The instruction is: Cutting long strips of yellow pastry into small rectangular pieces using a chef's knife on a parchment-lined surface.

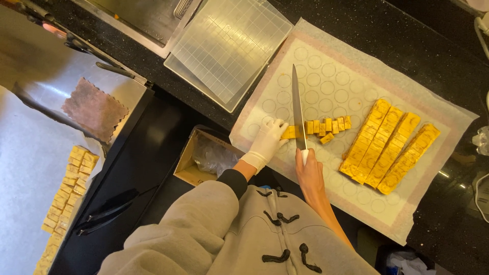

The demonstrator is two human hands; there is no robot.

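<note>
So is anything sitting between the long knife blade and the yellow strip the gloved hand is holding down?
Nothing visible: the long steel knife in the bare right hand lies straight across the yellow strip, beside the white-gloved left hand.

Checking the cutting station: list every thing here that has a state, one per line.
left hand: gloved, pressing the strip being cut
right hand: bare, gripping the knife handle
knife: blade down across the strip
yellow strip: partly cut into cubes
four yellow bars: scored, side by side
baking mat: flat
cardboard box: open
</note>
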